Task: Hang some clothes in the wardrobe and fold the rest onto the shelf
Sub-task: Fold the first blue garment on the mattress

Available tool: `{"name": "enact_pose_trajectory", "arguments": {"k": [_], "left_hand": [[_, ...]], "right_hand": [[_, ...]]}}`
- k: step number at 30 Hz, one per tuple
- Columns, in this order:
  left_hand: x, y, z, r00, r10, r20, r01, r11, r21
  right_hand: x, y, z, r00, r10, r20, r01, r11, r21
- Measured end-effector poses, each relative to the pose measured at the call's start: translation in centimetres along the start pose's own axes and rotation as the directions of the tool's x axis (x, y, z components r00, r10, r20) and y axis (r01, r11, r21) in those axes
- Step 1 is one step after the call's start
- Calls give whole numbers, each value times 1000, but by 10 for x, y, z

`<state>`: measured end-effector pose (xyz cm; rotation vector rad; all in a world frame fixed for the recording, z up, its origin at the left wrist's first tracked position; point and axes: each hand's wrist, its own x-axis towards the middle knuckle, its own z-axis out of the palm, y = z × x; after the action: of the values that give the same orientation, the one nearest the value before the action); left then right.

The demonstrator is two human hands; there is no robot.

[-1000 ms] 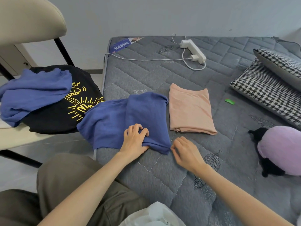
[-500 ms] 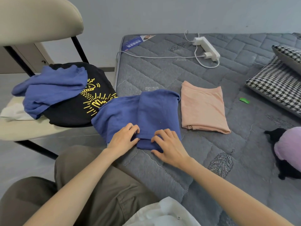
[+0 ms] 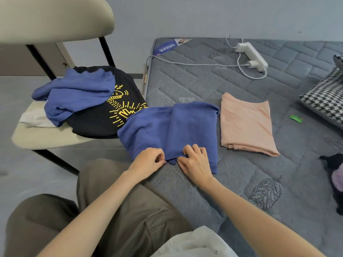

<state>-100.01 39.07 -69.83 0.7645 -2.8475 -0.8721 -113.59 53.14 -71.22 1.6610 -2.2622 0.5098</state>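
A person's left hand (image 3: 148,161) and right hand (image 3: 196,163) sit side by side at the near hem of a blue top (image 3: 167,130). The fingers of each hand are curled and pinch the fabric edge. The top lies partly folded at the left edge of a grey quilted mattress (image 3: 204,86), with its left part hanging over the side toward a chair (image 3: 46,138). Just to its right, apart from it, a folded pink garment (image 3: 245,125) lies flat on the mattress. Farther right, a small green object (image 3: 296,119) lies near a checked pillow (image 3: 324,101) at the right edge, and a purple-and-black soft toy (image 3: 336,175) shows partly at the frame's edge. Toward the far edge, a white power strip (image 3: 252,54) rests with its cable (image 3: 185,63) running to the far left corner, where a blue leaflet (image 3: 168,46) lies. On the chair's seat, a black T-shirt with a yellow print (image 3: 96,125) carries a second, crumpled blue garment (image 3: 78,95), with a white cloth (image 3: 31,117) beneath. The person's olive trousers (image 3: 120,210) fill the foreground.
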Motion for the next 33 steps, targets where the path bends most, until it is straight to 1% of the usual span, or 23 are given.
{"name": "enact_pose_trajectory", "arguments": {"k": [2, 6, 7, 9, 11, 12, 14, 16, 18, 20, 22, 23, 25, 26, 27, 28, 29, 31, 32, 33], "left_hand": [[-3, 0, 2, 999, 23, 46, -24, 999, 36], [0, 4, -1, 997, 35, 64, -41, 995, 94], [1, 4, -3, 995, 50, 82, -58, 992, 111], [3, 4, -7, 993, 72, 91, -84, 987, 140], [5, 6, -9, 995, 88, 52, -96, 982, 162], [5, 9, -9, 993, 109, 35, -113, 979, 170], [7, 16, -5, 985, 171, 32, -173, 967, 185], [10, 24, 1, 976, 217, 32, -219, 952, 214], [13, 29, 6, 973, 231, 13, -227, 942, 247], [16, 30, 8, 969, 246, 15, -240, 930, 279], [17, 28, 8, 962, 266, 61, -272, 915, 299], [17, 27, 7, 957, 276, 89, -290, 908, 302], [17, 24, 5, 946, 297, 132, -324, 896, 304], [17, 23, 4, 942, 302, 146, -333, 894, 301], [17, 22, 3, 942, 298, 155, -332, 898, 287], [18, 22, 2, 946, 285, 154, -317, 913, 259], [18, 22, 1, 956, 257, 142, -283, 935, 212], [19, 22, -2, 980, 182, 87, -190, 977, 101], [19, 22, -3, 987, 156, 43, -159, 985, 63], [20, 22, -3, 989, 145, -7, -144, 988, 45]], "right_hand": [[0, -3, 0, 999, -9, 37, 9, 1000, 12], [-4, 1, -5, 987, -119, 111, 97, 978, 184], [-5, 5, -9, 984, -129, 119, 98, 968, 233], [-6, 14, -18, 990, -94, 101, 60, 954, 295], [-7, 24, -26, 996, -73, 57, 54, 958, 283], [-8, 30, -30, 995, -87, 51, 71, 963, 260], [-12, 41, -35, 989, -111, 95, 91, 977, 195], [-15, 49, -36, 983, -105, 149, 87, 988, 124], [-18, 51, -35, 988, -82, 132, 72, 994, 80], [-19, 52, -34, 994, -68, 80, 61, 994, 96], [-21, 54, -35, 992, -98, 81, 86, 986, 144], [-23, 55, -36, 985, -130, 110, 111, 980, 165], [-26, 57, -38, 961, -180, 211, 140, 972, 190], [-26, 57, -39, 947, -165, 276, 113, 974, 194], [-25, 57, -40, 935, -118, 334, 54, 979, 194], [-23, 57, -40, 926, -53, 373, -23, 981, 195], [-20, 56, -41, 929, 16, 369, -99, 973, 206], [-13, 56, -42, 954, 159, 254, -226, 939, 259], [-9, 58, -42, 957, 232, 176, -276, 916, 292], [-3, 60, -40, 943, 308, 126, -333, 884, 327]]}}
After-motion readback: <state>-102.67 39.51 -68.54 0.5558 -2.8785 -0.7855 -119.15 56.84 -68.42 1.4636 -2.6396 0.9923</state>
